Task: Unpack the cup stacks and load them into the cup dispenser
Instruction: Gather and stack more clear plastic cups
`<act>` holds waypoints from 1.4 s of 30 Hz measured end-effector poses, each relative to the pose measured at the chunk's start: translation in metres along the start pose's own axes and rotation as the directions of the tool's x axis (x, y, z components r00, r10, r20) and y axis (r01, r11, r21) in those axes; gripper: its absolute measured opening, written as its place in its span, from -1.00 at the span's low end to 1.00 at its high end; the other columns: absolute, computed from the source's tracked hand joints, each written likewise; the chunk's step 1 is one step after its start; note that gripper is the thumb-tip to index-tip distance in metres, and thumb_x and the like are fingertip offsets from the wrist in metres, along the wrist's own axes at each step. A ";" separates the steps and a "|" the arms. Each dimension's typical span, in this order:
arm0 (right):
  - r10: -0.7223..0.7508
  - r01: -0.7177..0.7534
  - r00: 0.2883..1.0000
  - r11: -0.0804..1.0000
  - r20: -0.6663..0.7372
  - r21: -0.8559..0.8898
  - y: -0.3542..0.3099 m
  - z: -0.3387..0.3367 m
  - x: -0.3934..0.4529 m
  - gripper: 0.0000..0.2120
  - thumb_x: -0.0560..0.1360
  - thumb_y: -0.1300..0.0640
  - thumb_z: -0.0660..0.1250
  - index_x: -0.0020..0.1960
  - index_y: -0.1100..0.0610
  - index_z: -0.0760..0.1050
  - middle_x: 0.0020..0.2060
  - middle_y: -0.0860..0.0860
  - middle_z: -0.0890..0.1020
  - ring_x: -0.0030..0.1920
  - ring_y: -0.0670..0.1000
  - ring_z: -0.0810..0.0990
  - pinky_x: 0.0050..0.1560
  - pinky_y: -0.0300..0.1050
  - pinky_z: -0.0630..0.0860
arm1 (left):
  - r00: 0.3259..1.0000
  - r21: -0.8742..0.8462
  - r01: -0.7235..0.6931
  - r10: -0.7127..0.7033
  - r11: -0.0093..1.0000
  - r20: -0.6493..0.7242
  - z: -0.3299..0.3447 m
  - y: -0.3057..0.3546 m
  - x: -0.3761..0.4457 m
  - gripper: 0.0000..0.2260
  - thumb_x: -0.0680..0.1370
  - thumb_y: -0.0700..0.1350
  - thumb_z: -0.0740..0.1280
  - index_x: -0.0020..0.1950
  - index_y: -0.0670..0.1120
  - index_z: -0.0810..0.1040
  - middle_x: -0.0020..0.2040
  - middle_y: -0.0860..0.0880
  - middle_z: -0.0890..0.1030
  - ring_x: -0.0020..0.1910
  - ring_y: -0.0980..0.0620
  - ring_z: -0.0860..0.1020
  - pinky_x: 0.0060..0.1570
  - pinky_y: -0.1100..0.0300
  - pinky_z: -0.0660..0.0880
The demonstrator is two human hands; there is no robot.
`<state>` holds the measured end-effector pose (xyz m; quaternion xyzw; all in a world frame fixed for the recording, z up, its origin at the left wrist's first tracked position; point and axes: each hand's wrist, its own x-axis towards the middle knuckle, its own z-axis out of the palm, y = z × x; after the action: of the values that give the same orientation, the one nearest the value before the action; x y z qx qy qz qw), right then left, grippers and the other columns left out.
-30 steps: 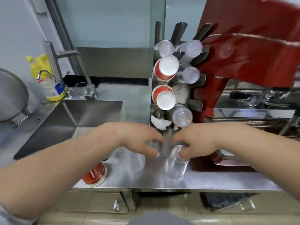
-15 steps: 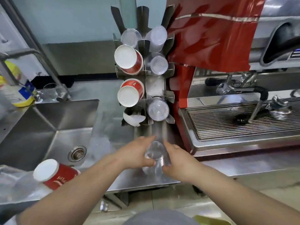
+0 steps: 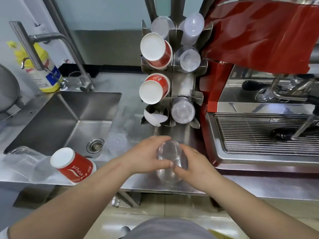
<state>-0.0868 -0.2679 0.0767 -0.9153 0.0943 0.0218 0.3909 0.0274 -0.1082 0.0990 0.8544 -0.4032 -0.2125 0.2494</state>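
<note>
A stack of clear plastic cups (image 3: 170, 153) lies over the steel counter in front of the cup dispenser (image 3: 183, 83). My left hand (image 3: 146, 156) grips it from the left and my right hand (image 3: 191, 165) grips it from the right, fingers curled round it. The steel dispenser holds red paper cup stacks (image 3: 156, 49) in its left slots and clear cup stacks (image 3: 189, 58) in its right slots. Its lowest left slot (image 3: 155, 114) shows only a white scrap. A red paper cup stack (image 3: 72, 165) lies on its side at the counter's front left.
A steel sink (image 3: 65, 118) with a drain and tap sits at left, with a yellow bottle (image 3: 42, 66) behind it. More clear cups in wrap (image 3: 25, 160) lie at the far left. A red espresso machine (image 3: 259, 49) with a drip grille stands right of the dispenser.
The view has shifted and come closer. Both hands keep hold of the clear cup stack, now a little nearer the counter's front edge.
</note>
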 end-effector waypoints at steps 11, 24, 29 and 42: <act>-0.136 0.138 0.990 0.989 -0.036 0.057 -0.054 -0.016 0.006 -0.44 0.39 -0.13 0.41 0.33 -0.24 0.31 0.10 -0.40 0.41 0.21 -0.30 0.42 0.23 -0.30 0.38 | 0.985 -0.225 -0.023 -0.016 0.974 -0.171 -0.055 0.011 -0.042 -0.49 0.44 -0.04 0.51 0.34 0.12 0.42 0.13 0.20 0.52 0.05 0.27 0.49 0.02 0.42 0.46; -0.287 0.290 0.956 0.954 -0.057 0.069 -0.110 -0.013 0.021 -0.48 0.31 -0.22 0.37 0.23 -0.32 0.32 0.15 -0.29 0.44 0.22 -0.28 0.42 0.24 -0.30 0.37 | 0.970 -0.495 -0.021 -0.103 0.868 -0.222 -0.107 -0.006 -0.087 -0.43 0.20 0.20 0.43 0.20 0.32 0.41 0.13 0.17 0.56 0.06 0.20 0.58 -0.03 0.27 0.55; -0.355 0.357 0.933 0.933 -0.054 0.046 -0.141 -0.003 0.033 -0.40 0.29 -0.29 0.32 0.31 -0.25 0.34 0.11 -0.32 0.45 0.18 -0.27 0.42 0.18 -0.34 0.36 | 0.951 -0.538 -0.032 -0.140 0.842 -0.276 -0.126 -0.022 -0.110 -0.38 0.21 0.16 0.46 0.27 0.22 0.45 0.14 0.12 0.56 0.07 0.12 0.59 -0.08 0.18 0.55; -0.499 0.498 0.866 0.866 0.013 0.052 -0.238 0.052 0.084 -0.37 0.33 -0.29 0.33 0.36 -0.19 0.31 0.17 -0.20 0.46 0.17 -0.26 0.43 0.20 -0.18 0.45 | 0.872 -0.562 -0.032 -0.252 0.826 -0.420 -0.192 -0.079 -0.182 -0.43 0.41 -0.16 0.50 0.39 0.00 0.43 0.22 -0.06 0.56 0.12 0.04 0.58 0.02 0.20 0.58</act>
<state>0.0429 -0.0827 0.2002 -0.8989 -0.1498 -0.0703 0.4056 0.0751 0.1291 0.2325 0.7932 -0.1988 -0.1175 0.5635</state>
